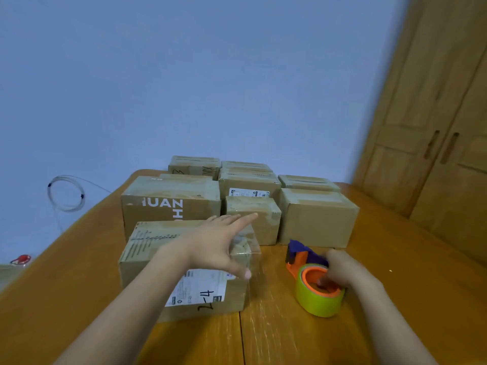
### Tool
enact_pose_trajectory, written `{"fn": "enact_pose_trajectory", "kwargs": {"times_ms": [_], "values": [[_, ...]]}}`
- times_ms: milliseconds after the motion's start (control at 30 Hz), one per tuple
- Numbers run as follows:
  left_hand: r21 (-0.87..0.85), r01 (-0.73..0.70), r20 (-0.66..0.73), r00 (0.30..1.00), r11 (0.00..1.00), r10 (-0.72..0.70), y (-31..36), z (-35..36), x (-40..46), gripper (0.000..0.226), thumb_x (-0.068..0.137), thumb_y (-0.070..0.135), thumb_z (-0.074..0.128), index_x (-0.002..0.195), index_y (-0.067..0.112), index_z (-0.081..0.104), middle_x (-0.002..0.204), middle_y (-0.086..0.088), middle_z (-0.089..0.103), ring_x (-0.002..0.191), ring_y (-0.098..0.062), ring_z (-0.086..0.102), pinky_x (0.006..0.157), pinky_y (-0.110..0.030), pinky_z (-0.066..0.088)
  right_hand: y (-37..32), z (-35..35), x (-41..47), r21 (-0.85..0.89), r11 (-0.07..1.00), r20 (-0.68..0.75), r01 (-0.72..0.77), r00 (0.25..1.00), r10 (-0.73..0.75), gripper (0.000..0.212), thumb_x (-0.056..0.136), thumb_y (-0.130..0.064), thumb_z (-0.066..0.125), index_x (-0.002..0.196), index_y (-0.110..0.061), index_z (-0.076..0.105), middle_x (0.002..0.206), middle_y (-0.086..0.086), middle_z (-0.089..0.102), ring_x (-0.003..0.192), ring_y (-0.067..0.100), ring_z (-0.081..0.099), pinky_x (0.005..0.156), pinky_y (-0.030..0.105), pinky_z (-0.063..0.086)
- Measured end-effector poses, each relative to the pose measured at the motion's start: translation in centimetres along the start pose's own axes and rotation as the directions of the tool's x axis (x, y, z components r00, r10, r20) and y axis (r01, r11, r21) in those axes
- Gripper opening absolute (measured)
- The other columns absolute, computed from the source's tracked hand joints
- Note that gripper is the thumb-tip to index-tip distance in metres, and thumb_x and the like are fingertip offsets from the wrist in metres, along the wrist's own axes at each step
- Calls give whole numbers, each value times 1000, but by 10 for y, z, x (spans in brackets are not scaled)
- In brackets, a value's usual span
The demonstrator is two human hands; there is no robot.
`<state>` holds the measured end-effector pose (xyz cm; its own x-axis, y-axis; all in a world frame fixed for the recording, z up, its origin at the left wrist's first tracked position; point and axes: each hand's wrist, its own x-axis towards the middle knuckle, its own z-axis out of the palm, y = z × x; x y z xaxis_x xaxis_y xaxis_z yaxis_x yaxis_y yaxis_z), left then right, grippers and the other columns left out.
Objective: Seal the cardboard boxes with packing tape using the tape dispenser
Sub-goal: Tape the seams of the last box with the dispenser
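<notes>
**Nearest box under the left hand, dispenser in the right, seen from the head camera**

Nearest the viewer, the tape dispenser (315, 281) was set on the wooden table (395, 285), just right of the nearest cardboard box (184, 270), with its yellow-green roll toward the viewer and its purple blade end pointed away. It was gripped by the right hand (342, 270), whose fingers were curled into the orange hub. The box, marked with a shipping label (203, 287) and handwritten figures, was laid with its long axis across the view. A clear strip of tape appeared to be stretched over its right end, though its edges could not be told. The left hand (218, 246) was rested flat on the box top, fingers straight and spread, thumb down over the right edge; it was judged the nearer hand for pressing tape down. Beyond, further cardboard boxes (319, 217) were ranged in rows toward the blue wall (184, 75).
</notes>
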<state>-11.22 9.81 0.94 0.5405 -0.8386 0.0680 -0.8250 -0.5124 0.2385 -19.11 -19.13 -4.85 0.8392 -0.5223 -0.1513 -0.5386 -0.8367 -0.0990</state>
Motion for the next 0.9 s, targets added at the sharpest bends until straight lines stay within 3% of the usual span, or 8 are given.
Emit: {"fn": "enact_pose_trajectory", "kwargs": {"times_ms": [33,100,133,200,267,367,600,900], "values": [[-130,6,-10,1000,991,-7,-3,-1,-1,106,77,60,68,151,38,-5,160,5,13,146,-15,13,117,-37,17,-6,-5,-5,-29,999,-75,21,997,-23,67,76,-38,77,134,-18,50,133,5,53,120,22,51,95,34,47],[-442,10,-47,998,897,-35,-8,-4,-2,100,75,63,66,151,43,3,158,6,22,143,-12,23,111,-28,24,-26,-16,-15,140,964,-328,226,929,-171,68,86,-33,68,145,-21,37,146,3,39,134,21,37,107,35,36],[-561,17,-83,994,828,-76,-10,-5,-2,97,72,64,63,149,47,8,156,6,28,141,-11,28,108,-26,26,-42,-17,-20,261,871,-483,417,837,-256,60,89,-29,64,144,-22,40,145,-1,40,134,16,36,109,32,34],[-690,45,-143,970,722,-197,-14,-5,0,89,70,58,59,147,48,16,150,7,39,133,-6,39,106,-26,31,-78,-5,-28,416,553,-715,722,635,-291,39,94,-23,56,133,-24,52,135,-9,50,127,4,42,106,22,35],[-649,79,-175,953,757,-249,-15,-2,4,81,82,44,61,149,41,16,149,7,40,128,-6,43,106,-27,33,-105,18,-25,426,323,-822,845,511,-250,35,95,-22,46,128,-18,56,129,-6,57,123,6,49,103,23,40],[-480,115,-213,946,870,-243,-14,-1,8,73,94,28,58,152,30,14,151,4,37,133,-10,39,106,-24,31,-116,34,-10,403,159,-884,901,428,-187,42,93,-19,36,129,-7,55,127,6,60,122,17,52,101,33,44],[-320,182,-213,942,930,-258,-5,0,8,52,96,32,54,145,26,38,141,7,49,113,-5,47,88,-18,35,-112,57,-15,317,185,-886,930,360,-293,49,101,-39,27,128,-13,58,133,4,55,127,24,46,106,31,33],[-257,179,-151,963,950,-223,-3,-2,4,51,98,35,49,146,24,36,142,6,44,123,-9,45,102,-27,37,-116,66,-15,327,207,-890,922,374,-261,44,98,-27,32,120,-9,65,128,1,62,127,23,48,106,38,37]]}}
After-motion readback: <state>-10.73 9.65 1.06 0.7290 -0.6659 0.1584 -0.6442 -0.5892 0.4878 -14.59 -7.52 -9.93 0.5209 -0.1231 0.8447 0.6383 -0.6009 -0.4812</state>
